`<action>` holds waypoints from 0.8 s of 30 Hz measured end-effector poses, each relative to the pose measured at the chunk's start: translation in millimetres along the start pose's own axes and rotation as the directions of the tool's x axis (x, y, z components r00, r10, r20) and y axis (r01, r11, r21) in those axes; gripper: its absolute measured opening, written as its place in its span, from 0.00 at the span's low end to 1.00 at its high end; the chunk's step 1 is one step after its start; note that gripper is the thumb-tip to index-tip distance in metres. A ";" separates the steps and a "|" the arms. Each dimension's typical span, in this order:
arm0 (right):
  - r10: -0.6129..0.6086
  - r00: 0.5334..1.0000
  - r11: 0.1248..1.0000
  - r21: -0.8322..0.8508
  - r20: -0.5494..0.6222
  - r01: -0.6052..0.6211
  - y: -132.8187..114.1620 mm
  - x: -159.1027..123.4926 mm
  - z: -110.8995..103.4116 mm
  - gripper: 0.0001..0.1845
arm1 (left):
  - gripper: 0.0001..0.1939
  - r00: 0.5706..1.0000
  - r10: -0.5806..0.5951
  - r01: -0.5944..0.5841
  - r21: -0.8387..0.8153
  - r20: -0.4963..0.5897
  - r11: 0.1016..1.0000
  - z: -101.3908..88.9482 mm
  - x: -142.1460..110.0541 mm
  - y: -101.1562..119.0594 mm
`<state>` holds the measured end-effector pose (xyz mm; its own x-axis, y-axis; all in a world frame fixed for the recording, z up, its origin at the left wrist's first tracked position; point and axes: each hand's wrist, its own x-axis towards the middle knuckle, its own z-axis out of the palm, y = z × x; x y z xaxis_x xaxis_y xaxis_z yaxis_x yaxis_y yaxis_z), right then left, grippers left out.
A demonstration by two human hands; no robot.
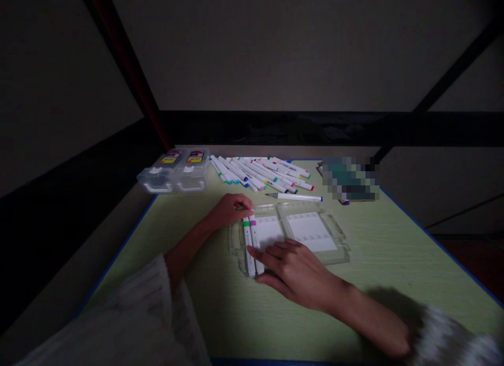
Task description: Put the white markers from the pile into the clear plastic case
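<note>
- Markers (248, 237), one banded green and one banded pink-purple, lie side by side in the left half of the opened clear case (283, 220), at nine o'clock from its middle; their long sides run near to far.
- Right hand (295, 271) comes in from four o'clock, over the case's near edge; its index finger rests on the two markers, its thumb is by their near ends, and the other fingers are bent; I cannot tell whether it grips them.
- Left hand (228, 211) sits at ten o'clock, fingers curled by the markers' far ends and the case rim; its exact hold cannot be told.
- White inserts (313, 229) show in both halves of the case.
- Loose pen (299, 197), with a dark tapered tip, lies crosswise at twelve o'clock, just beyond the case.
- Teal item (346, 178), blurred by pixelation, lies at one o'clock; a purple-ended marker (345, 201) pokes out by its near edge.
- Marker pile (262, 173) spreads at eleven o'clock on the pale green worktop (394, 261); two clear boxes (191, 178) with bright labels stand farther left, towards ten o'clock.
</note>
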<state>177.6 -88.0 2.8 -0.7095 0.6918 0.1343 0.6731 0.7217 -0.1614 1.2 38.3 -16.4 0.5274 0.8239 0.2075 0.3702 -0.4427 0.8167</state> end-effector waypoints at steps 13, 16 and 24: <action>-0.013 0.999 1.000 0.000 0.034 0.013 -1.6 2.7 -2.9 0.24 | 0.02 1.000 -0.007 0.007 0.012 0.001 1.000 -0.1 -0.9 0.7; -0.012 0.999 1.000 -0.004 0.041 0.012 -2.5 3.1 -3.3 0.23 | 0.03 1.000 0.002 -0.002 0.011 0.004 1.000 -0.4 -0.9 0.2; -0.033 0.999 0.999 0.001 0.020 0.033 -1.2 2.5 -1.6 0.23 | 0.02 1.000 -0.004 0.004 0.005 0.002 1.000 0.2 -0.7 -1.7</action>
<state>175.3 -87.1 4.8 -0.7355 0.6668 0.1200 0.6489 0.7442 -0.1580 0.4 38.4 -18.0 0.5275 0.8250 0.2029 0.3762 -0.4409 0.8149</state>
